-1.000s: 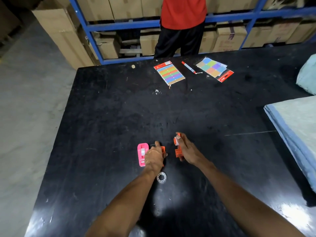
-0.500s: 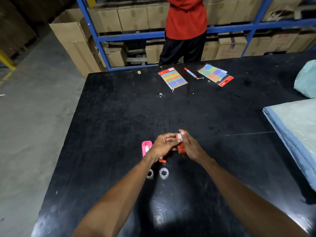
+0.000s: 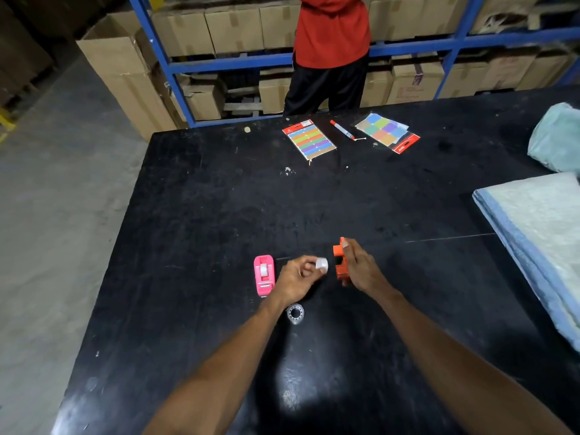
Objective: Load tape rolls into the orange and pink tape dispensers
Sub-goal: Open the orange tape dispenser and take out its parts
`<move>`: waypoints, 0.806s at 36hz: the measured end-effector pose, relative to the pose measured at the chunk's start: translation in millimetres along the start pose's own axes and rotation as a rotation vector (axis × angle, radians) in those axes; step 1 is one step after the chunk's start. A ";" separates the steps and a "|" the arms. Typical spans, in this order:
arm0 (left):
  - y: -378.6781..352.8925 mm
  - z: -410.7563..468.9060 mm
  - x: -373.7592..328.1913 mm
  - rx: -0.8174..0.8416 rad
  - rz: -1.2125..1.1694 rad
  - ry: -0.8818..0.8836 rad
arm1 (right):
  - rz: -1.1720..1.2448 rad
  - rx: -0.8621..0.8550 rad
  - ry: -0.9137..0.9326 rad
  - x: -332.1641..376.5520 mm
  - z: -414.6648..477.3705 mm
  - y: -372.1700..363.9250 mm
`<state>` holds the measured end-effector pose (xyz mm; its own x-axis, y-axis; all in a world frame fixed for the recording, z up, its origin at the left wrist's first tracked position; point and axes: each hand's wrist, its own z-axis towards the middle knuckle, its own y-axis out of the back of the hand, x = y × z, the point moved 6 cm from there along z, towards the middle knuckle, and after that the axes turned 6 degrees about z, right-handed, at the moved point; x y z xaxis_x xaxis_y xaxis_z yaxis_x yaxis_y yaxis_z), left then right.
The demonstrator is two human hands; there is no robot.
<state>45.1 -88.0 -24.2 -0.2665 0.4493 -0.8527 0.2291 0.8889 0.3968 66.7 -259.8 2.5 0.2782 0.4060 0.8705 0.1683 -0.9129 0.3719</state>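
Dim, glare on table

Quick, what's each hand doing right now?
Left hand: closed, pinching a small tape roll in its fingers.
Right hand: closed around the orange dispenser.

A single head-worn wide-angle camera looks forward and steeply down over the black tabletop. Both forearms enter from the bottom edge, and the left hand and right hand meet just below the middle of the frame, near the lens. The far tabletop edge, blue shelving and another person's torso fill the top. Straight lines bow towards the borders. No second view exists.
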 end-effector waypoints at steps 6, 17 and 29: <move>-46.3 -19.4 16.9 0.259 0.683 -0.048 | -0.004 -0.003 -0.016 -8.1 1.8 4.9; -77.6 -20.0 38.9 0.277 1.031 0.021 | -0.007 0.010 -0.048 -25.0 8.4 2.0; -43.8 -27.2 48.4 0.089 0.902 -0.073 | -0.003 0.053 -0.052 -30.2 4.0 -14.3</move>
<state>-3.3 -102.7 -73.6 0.1085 0.9618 -0.2515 0.3946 0.1905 0.8989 59.7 -258.8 -30.4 0.3260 0.4119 0.8509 0.2191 -0.9085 0.3559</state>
